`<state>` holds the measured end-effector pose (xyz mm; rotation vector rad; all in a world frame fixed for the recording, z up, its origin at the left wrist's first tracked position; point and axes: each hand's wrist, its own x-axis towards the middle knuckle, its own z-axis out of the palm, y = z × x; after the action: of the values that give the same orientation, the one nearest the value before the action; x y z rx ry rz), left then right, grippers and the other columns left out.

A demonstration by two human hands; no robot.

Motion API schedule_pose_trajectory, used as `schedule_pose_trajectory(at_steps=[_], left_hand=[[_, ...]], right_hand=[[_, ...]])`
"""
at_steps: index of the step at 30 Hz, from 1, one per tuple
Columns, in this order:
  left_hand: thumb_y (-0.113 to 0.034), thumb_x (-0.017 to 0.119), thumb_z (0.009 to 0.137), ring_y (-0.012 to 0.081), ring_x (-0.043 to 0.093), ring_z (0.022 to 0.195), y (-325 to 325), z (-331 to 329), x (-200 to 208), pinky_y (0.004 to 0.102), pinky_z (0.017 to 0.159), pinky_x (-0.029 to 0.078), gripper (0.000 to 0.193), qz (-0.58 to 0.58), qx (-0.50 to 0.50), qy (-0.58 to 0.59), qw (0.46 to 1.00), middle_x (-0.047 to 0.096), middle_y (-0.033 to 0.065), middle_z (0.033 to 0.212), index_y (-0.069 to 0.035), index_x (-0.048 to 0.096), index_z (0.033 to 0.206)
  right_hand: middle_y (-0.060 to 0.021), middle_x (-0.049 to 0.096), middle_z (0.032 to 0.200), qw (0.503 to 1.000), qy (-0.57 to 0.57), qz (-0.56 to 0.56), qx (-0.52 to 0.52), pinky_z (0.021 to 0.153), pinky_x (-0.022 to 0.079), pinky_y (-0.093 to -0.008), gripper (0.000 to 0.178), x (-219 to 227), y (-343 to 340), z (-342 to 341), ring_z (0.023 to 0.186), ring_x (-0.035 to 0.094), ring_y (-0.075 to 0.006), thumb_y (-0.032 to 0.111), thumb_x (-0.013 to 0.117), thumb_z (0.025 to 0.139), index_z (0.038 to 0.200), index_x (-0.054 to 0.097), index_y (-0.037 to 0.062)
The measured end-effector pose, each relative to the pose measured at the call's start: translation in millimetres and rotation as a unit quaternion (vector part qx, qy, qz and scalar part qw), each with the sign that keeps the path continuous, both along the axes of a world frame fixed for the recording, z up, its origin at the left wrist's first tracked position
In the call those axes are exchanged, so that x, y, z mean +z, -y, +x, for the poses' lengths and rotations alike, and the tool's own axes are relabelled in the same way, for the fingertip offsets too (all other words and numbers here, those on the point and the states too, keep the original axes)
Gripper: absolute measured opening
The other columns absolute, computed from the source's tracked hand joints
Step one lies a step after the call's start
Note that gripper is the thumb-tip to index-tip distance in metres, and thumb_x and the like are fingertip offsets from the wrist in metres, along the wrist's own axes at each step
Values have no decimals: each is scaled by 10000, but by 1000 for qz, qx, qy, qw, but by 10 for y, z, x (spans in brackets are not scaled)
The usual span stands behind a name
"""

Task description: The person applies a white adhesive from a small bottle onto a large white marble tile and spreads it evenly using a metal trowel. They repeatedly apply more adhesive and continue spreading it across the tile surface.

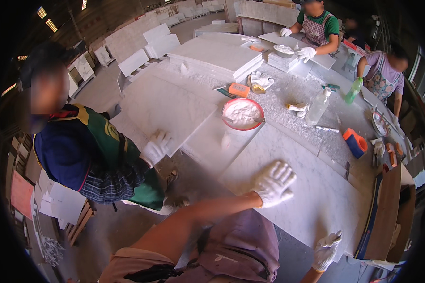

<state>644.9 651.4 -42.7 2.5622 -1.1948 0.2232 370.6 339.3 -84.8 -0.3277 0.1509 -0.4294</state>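
Observation:
A pale grey-veined marble slab (311,188) lies flat on the worktable in front of me. My left hand (275,184), in a white knit glove, rests on its upper face with fingers spread. At the slab's near right edge, my right hand (328,251), gloved too, has its fingers bent over the rim; the thumb is hard to make out. Just beyond the slab stands a red-rimmed bowl (243,113) of white paste, with metal tools leaning in it. To its left, a co-worker's gloved hand (157,147) touches another marble slab (174,113).
An orange block (239,89), loose gloves (260,82), a clear bottle (318,107), a green bottle (353,90) and an orange-and-blue block (355,143) lie across the dusty table. Stacked slabs (217,54) stand behind. A cardboard box (380,214) is at right. Two people work across the table.

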Motion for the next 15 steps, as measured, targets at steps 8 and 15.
schedule_pose_trajectory(at_steps=[8, 15], left_hand=[[-631, 355, 1141, 323, 177, 1701, 597, -1209, 289, 564, 1378, 116, 778, 189, -315, -55, 928, 311, 100, 1811, -135, 327, 1739], [-514, 607, 1015, 316, 548, 1356, 213, -58, 215, 563, 1249, 341, 515, -15, -164, 122, 979, 662, 122, 1331, -99, 662, 1313]], right_hand=[[37, 501, 890, 999, 27, 14, 21, 651, 310, -281, 278, -1, 13, 1, 692, 358, -82, 157, 579, 1119, 1362, 674, 61], [-8, 630, 961, 999, 12, -40, -4, 637, 454, -330, 335, -4, -30, 2, 689, 505, -129, 146, 668, 1089, 1407, 645, 41]])
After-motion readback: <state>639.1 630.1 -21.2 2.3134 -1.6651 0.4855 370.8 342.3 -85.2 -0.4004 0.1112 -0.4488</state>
